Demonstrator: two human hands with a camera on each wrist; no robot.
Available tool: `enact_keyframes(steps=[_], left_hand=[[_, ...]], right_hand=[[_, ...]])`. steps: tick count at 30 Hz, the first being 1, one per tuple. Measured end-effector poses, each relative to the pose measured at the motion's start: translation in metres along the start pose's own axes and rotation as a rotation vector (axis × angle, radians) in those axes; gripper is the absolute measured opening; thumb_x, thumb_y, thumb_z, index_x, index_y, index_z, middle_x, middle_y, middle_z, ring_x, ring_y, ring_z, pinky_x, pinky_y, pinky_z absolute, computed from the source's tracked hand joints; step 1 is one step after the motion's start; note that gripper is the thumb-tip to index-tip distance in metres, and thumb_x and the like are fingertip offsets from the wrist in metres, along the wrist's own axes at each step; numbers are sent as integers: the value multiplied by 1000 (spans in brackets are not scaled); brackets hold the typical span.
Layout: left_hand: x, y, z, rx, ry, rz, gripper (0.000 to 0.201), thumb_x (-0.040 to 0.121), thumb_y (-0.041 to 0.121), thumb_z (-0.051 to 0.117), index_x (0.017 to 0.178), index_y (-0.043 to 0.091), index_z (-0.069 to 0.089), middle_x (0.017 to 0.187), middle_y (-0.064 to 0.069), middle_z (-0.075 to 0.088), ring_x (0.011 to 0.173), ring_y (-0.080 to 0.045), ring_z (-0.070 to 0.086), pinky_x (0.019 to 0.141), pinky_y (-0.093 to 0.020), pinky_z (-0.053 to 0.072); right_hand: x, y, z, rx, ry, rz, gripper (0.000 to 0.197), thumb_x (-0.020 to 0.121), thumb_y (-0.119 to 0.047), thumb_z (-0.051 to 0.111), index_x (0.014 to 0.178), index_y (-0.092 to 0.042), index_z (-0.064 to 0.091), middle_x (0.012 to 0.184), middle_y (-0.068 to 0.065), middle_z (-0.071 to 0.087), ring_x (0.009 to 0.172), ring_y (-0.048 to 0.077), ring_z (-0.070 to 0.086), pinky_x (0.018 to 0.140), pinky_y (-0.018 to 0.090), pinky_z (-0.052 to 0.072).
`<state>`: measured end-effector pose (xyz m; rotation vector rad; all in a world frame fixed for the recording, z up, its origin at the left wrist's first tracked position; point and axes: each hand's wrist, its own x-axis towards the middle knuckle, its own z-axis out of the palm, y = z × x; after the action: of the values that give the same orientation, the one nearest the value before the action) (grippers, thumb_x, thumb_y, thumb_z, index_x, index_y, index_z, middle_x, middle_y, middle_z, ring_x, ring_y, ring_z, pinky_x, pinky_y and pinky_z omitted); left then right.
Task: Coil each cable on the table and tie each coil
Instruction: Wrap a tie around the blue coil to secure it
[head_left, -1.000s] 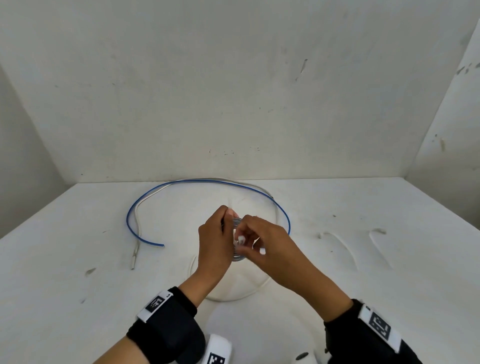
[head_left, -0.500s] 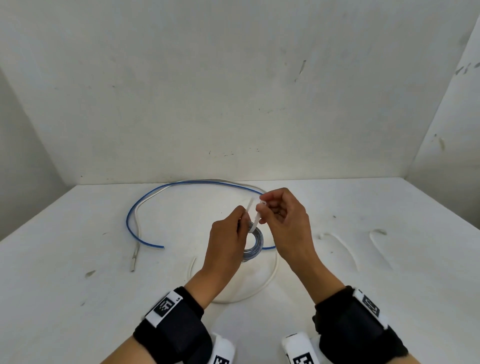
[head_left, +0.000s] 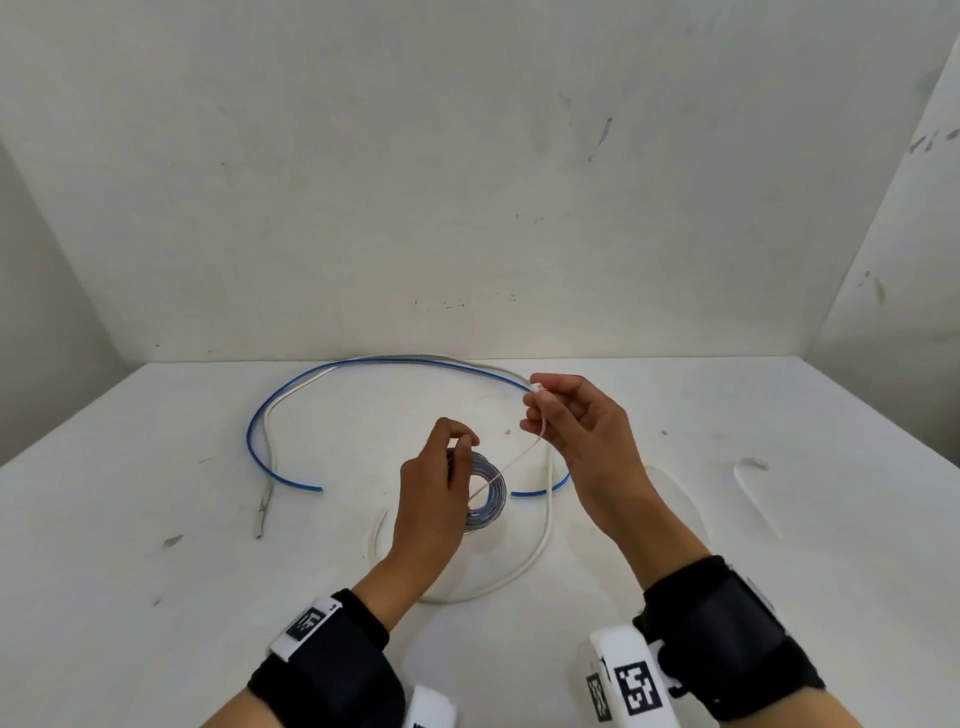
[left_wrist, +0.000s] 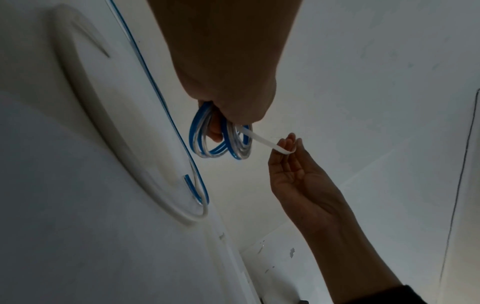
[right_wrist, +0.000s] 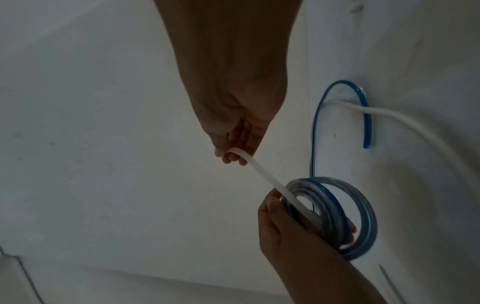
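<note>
Left hand (head_left: 434, 501) pinches coil (head_left: 485, 493) | right hand (head_left: 576, 434) fingers pinch tie (head_left: 511, 462) taut | risk: your pull slackens, loops spring open

Right hand (head_left: 576, 431) higher (tie (head_left: 511, 462) taut)

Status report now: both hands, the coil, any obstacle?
Left hand grips coil. Right hand pinches white tie, pulled taut. Blue cable, white cable uncoiled.

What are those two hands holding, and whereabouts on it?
The left hand grips the coiled cable by its rim; the right hand pinches the white tie at its free end.
</note>
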<state>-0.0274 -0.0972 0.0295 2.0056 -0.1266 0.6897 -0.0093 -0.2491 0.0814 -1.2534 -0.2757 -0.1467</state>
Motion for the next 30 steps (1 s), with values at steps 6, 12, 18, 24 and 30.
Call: enact_keyframes(steps=[6,12,18,24,30], left_hand=[[14,-7,-10,-25,229,-79,14,100,19,40,88,13,45,60,2,49,50,-10,43,47,-17,33],[28,-2,-20,-79,300,-108,18,101,21,38,88,9,43,61,-5,50,50,-14,41,49,-25,39],[29,17,-18,-170,234,-57,19,100,19,39,87,7,45,57,-3,47,48,-10,41,43,-13,35],[27,27,-14,-166,205,-8,19,100,20,39,87,9,45,59,-2,50,47,-9,44,44,-16,36],[28,21,-16,-78,220,13,18,101,22,38,87,12,45,60,-2,52,52,-16,49,47,-31,42]], right_hand=[[-15,4,11,-312,-44,-183,13,86,-9,69,89,-21,67,86,-1,72,76,18,64,68,29,51],[-18,8,15,-151,196,-280,19,94,-4,49,94,-21,58,73,-6,55,58,9,49,60,26,46],[0,0,15,-12,112,326,30,98,-28,46,88,-8,66,61,-3,30,54,14,34,75,42,61],[-5,10,21,-197,-325,286,44,94,-33,57,98,10,64,62,0,45,54,7,51,76,37,61],[-2,16,21,-247,-339,176,23,94,-14,59,86,7,64,80,19,64,76,21,70,69,33,62]])
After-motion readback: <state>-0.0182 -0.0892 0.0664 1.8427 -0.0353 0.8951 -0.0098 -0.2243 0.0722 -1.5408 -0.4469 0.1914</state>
